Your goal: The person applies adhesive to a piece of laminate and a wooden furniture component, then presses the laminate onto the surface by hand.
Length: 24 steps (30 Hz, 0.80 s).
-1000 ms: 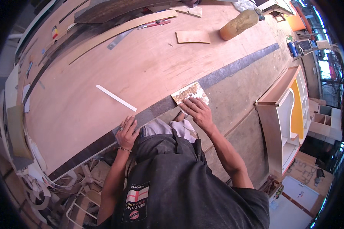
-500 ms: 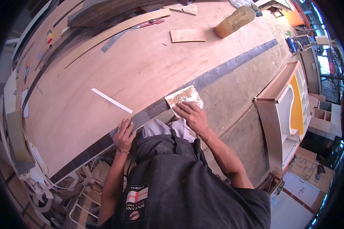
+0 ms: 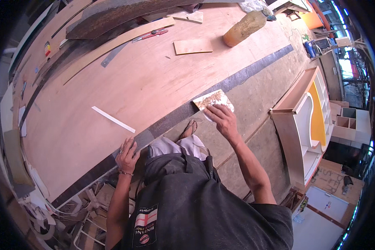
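My right hand [image 3: 224, 120] grips the near edge of a flat white piece [image 3: 214, 98] smeared with brown, fingers on top and thumb hidden. The piece lies over the dark strip [image 3: 166, 121] that runs along the near edge of the large plywood sheet [image 3: 125, 87], partly jutting past that edge. Further left, my left hand [image 3: 127, 155] rests on the same strip, its fingers stretched out and holding nothing. A narrow white strip [image 3: 113, 119] lies on the plywood just beyond it.
Toward the back lie a small wood piece [image 3: 193, 46], a red utility knife [image 3: 151, 35] and a long curved wood strip [image 3: 121, 48]. A bottle of amber liquid [image 3: 245, 28] lies at the far right. A white and yellow shelf unit [image 3: 291, 133] stands on the floor [image 3: 254, 104] to the right.
My right hand has slid the smeared white piece to the right along the dark strip. My left hand stays in place on the edge. The view has shifted slightly, and a sandaled foot now shows.
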Tool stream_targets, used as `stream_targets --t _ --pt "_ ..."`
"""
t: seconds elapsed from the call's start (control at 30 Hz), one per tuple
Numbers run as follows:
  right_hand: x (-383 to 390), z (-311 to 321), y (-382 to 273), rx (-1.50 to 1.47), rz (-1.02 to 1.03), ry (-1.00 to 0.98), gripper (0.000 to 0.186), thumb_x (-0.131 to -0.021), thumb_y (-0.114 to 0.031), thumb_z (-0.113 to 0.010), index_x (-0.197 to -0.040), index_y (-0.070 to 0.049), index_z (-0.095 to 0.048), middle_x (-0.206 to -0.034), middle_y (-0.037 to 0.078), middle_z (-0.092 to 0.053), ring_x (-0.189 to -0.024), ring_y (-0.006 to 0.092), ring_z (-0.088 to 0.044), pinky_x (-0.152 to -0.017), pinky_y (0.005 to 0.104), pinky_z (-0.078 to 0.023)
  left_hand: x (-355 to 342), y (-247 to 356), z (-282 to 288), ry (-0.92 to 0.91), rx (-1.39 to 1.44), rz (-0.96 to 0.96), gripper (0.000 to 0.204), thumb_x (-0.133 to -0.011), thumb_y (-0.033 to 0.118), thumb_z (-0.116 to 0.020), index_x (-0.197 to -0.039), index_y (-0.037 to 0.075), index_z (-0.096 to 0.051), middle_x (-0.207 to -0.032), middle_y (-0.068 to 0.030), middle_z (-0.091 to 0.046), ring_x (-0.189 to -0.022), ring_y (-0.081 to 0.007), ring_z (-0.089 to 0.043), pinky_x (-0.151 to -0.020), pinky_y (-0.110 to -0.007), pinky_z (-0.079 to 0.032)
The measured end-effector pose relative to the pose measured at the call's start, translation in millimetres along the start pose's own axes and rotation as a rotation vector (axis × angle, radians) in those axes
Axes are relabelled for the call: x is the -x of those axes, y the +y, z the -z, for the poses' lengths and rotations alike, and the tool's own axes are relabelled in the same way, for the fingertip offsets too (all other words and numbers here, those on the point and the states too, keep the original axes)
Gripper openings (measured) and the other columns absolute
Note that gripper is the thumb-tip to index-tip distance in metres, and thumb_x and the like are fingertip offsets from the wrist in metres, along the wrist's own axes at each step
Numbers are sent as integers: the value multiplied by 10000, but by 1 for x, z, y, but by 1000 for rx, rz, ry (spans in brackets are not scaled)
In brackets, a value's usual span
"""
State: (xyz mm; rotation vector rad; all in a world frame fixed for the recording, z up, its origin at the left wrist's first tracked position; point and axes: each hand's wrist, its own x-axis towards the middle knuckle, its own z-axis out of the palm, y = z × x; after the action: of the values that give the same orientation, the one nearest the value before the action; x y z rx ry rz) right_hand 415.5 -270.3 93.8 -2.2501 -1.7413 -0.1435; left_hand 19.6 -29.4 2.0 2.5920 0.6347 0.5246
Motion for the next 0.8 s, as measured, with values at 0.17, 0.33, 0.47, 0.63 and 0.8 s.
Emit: stream_targets --t 0.17,0.33,0.47,0.63,0.8 --pt "3 -9 38 -17 39 -46 515 -830 -27 -593 -1292 -213 -725 -1275 12 -707 -1194 237 -643 -1031 411 -528 -3 8 -1 -11 -20 21 422 -698 71 -858 -1112 68 -775 -1350 -82 -693 -1259 -326 -655 -975 -409 -581" --pt "2 -1 39 -49 28 -102 533 -822 -12 -586 -1302 -204 -718 -1282 9 -703 -1197 228 -639 -1013 387 -532 3 4 4 -25 -4 26 437 -697 52 -845 -1127 55 -769 -1361 -98 -687 -1259 -357 -655 -993 -431 -572" --pt "-11 -3 36 -99 -21 -124 529 -821 3 -572 -1284 -198 -735 -1287 20 -714 -1189 232 -649 -1011 368 -535 1 -2 3 -39 -7 11 457 -694 67 -848 -1144 61 -763 -1386 -92 -674 -1254 -348 -661 -986 -434 -579" --pt "11 7 33 -157 -31 -236 521 -825 -18 -569 -1289 -188 -734 -1307 33 -711 -1183 233 -653 -1022 354 -527 -1 1 9 -99 21 49 457 -717 73 -837 -1167 49 -760 -1378 -123 -675 -1275 -372 -641 -1019 -450 -554" --pt "68 41 55 -145 -154 -706 465 -839 -82 -574 -1259 -189 -742 -1255 52 -732 -1154 242 -665 -1014 357 -524 7 17 -1 -181 30 101 452 -793 99 -819 -1235 44 -741 -1401 -165 -651 -1294 -415 -612 -1085 -487 -498"
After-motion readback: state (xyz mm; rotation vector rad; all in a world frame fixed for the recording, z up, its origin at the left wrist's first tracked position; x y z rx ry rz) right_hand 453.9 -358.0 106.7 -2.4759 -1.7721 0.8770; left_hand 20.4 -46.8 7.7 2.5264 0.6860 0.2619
